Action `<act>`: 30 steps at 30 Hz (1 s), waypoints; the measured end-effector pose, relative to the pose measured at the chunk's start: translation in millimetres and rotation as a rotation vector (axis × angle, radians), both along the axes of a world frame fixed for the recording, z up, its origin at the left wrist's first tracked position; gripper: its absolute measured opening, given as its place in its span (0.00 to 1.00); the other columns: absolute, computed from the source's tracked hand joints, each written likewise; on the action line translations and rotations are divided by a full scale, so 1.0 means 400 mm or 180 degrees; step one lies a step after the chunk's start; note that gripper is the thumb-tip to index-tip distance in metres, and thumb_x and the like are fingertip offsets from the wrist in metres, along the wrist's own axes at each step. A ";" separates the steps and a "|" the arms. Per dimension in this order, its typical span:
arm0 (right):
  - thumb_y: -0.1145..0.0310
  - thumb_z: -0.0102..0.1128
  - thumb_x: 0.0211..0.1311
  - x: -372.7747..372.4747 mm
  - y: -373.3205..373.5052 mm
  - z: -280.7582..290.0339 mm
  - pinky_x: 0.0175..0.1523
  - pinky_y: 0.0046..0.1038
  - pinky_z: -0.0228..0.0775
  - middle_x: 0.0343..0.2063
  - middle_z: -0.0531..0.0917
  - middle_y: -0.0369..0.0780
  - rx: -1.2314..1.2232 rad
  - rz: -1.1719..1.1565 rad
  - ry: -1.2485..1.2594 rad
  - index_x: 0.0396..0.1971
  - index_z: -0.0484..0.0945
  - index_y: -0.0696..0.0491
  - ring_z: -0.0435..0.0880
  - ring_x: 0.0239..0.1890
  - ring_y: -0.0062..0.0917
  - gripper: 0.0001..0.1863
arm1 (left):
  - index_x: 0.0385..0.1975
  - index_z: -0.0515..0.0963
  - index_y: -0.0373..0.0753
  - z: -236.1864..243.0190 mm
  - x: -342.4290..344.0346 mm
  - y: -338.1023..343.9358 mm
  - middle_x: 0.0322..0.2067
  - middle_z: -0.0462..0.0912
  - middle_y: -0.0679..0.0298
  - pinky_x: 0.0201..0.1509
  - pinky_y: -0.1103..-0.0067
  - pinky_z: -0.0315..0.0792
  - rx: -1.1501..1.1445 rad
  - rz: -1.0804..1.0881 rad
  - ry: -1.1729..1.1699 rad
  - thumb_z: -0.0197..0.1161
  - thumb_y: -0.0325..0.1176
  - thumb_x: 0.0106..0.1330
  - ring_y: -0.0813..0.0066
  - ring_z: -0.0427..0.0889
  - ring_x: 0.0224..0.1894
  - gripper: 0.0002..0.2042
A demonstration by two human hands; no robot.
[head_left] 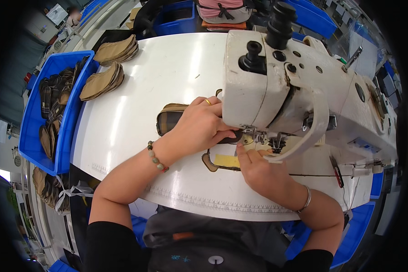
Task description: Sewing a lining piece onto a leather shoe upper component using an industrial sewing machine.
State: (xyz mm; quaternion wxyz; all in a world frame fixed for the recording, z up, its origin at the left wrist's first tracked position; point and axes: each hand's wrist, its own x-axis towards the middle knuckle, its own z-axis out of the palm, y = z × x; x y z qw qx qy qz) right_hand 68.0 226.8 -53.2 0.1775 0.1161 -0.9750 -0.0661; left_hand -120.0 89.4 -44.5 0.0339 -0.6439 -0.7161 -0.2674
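Observation:
My left hand [201, 123] pinches a small dark fabric piece [229, 138] at the needle area of a white sewing machine [254, 99]. Its thumb and fingertips lie close together, left of the presser foot [258, 137]. My right hand [264, 171] is closed just in front of the foot, its index fingertip by the dark piece's edge. What its other fingers hold, if anything, is hidden. Beside my left wrist lies a plaid piece with tan edging [170, 120], partly covered by the hand. A tan-edged part [209, 162] and a yellow patch [226, 161] show between my hands.
Stacks of tan cut pieces [115, 50] [102, 82] lie at the table's far left. A blue bin [68, 131] with plaid pieces stands beside the table [122, 136]. Right of my right hand are a small red-and-black tool [337, 172] and loose thread. A printed ruler runs along the front edge.

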 end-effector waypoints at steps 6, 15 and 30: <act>0.71 0.62 0.52 -0.003 0.007 -0.005 0.25 0.28 0.72 0.20 0.77 0.34 -0.0082 0.0035 0.0027 0.44 0.86 0.56 0.79 0.21 0.23 0.18 | 0.35 0.90 0.52 0.000 0.006 0.007 0.42 0.83 0.76 0.52 0.72 0.67 -0.0092 0.0137 -0.0026 0.72 0.40 0.56 0.69 0.78 0.45 0.08; 0.71 0.63 0.51 -0.004 0.008 -0.010 0.26 0.30 0.70 0.18 0.76 0.33 -0.0152 -0.0017 0.0047 0.42 0.87 0.55 0.78 0.19 0.23 0.16 | 0.33 0.90 0.52 -0.008 0.001 0.017 0.39 0.84 0.75 0.49 0.72 0.67 0.0021 0.0168 -0.0007 0.72 0.40 0.55 0.68 0.78 0.41 0.07; 0.70 0.62 0.51 -0.003 0.017 -0.027 0.27 0.28 0.72 0.19 0.75 0.31 0.0256 -0.0083 0.0094 0.44 0.86 0.53 0.77 0.19 0.22 0.18 | 0.29 0.85 0.45 0.016 -0.008 0.032 0.28 0.83 0.64 0.44 0.69 0.70 -0.0036 0.0136 0.0311 0.73 0.40 0.53 0.63 0.81 0.36 0.08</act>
